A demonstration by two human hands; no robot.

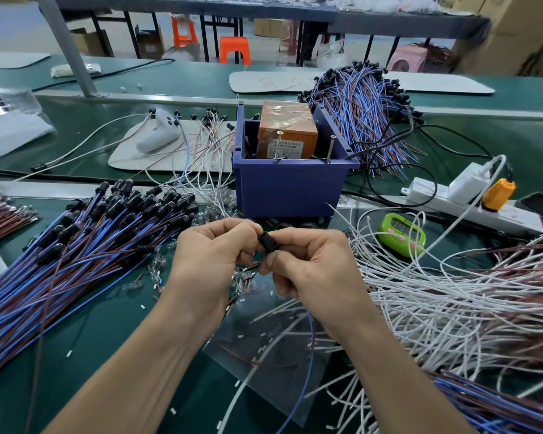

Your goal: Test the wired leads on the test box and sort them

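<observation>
Both hands are meeting low over the green tabletop (pixel 107 324), the left hand (pixel 212 250) and right hand (pixel 311 261) pinching closed on one small black lead cap (pixel 265 241) between their fingertips, while the blue test box (pixel 290 183) is sitting just beyond them.

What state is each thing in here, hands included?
left hand: closed, pinching the black holder
right hand: closed, pinching the black holder
black holder: held between both hands, above the table
blue box: open-topped, orange unit inside
green timer: lying flat, display unreadable
power strip: two plugs inserted
</observation>
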